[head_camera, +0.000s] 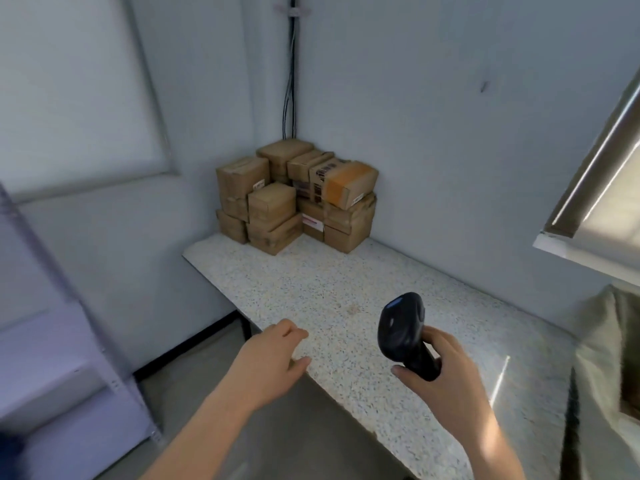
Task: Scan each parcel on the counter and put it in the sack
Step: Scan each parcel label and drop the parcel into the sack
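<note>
A speckled white desk (346, 289) runs from the centre of the frame down toward the lower right, set into a corner of pale walls. At its far end, in the middle of the frame, the parcels (294, 199) are stacked against the corner: brown cardboard boxes piled in two or three layers, touching one another. One box with an orange-taped face (349, 183) lies tilted on top at the right side of the pile. Some boxes carry labels, but the print is too blurred to read.

In the lower centre-right of the frame, the person's right hand (440, 362) grips the handle of a black barcode scanner (403, 327), fingers and thumb curled round it. The scanner's head is raised above the desk and points toward the pile. The left hand (277, 355), at lower centre, reaches out over the near edge of the desk with its fingers loosely bent, holding nothing. Both hands are well apart from the parcels.

At the right edge of the frame, the pale fabric of the sack (602, 358) stands beside the desk with its mouth open. Dark cables (291, 81) run down the wall corner above the pile. A light metal shelf unit (69, 341) fills the lower left.
</note>
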